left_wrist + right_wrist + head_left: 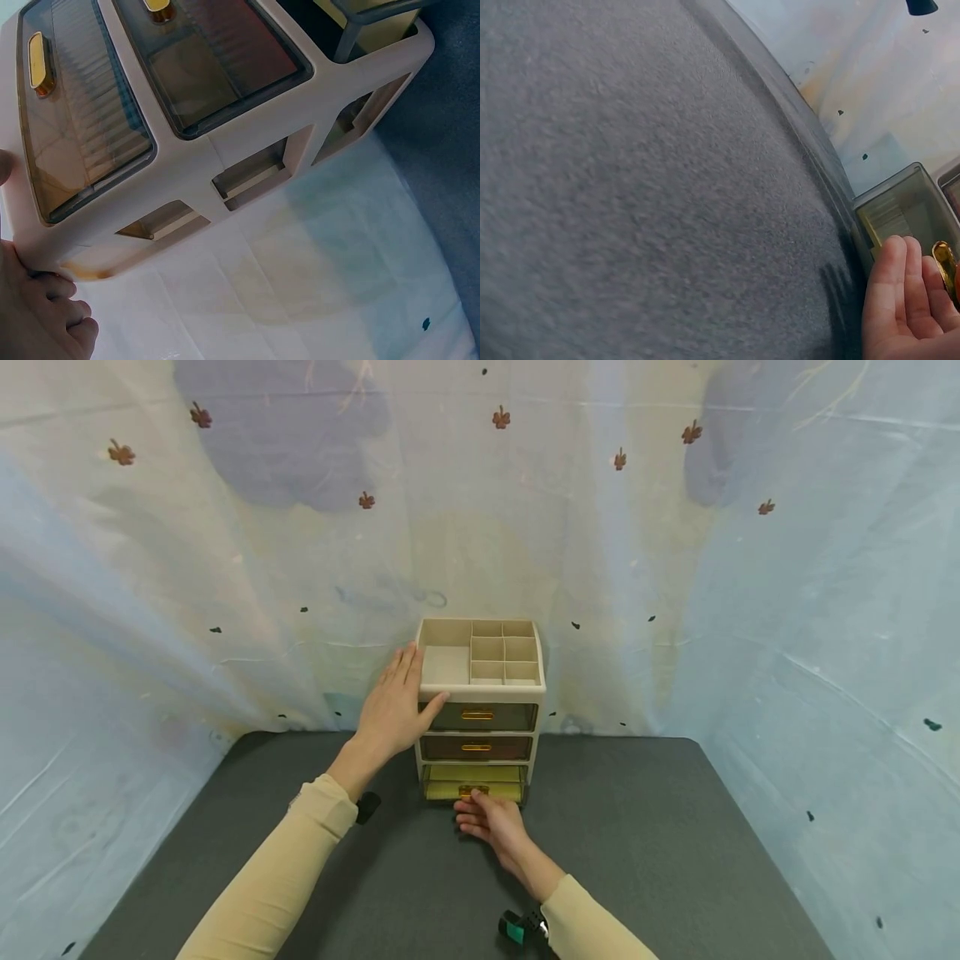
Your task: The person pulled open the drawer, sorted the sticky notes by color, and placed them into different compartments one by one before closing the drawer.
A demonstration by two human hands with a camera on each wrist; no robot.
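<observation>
A cream drawer organizer [480, 693] with three see-through drawers stands upright against the backdrop. My left hand [393, 706] rests on its upper left side, fingers straight along the side and thumb across the front edge. Low at the front, my right hand [497, 828] pinches the gold handle [474, 791] of the bottom drawer [435, 791], thumb on top. That drawer sticks out a little from the frame and has yellow contents. In the right wrist view, the handle [943, 264] shows beside the fingers [889, 277]. The middle drawer [442, 748] and top drawer [513, 717] are closed.
The organizer's top has one large compartment [446, 666] and several small ones. A dark grey table [637, 843] lies beneath it. Patterned cloth [300, 560] hangs behind and at both sides. Dark devices [367, 807] are worn near the wrists.
</observation>
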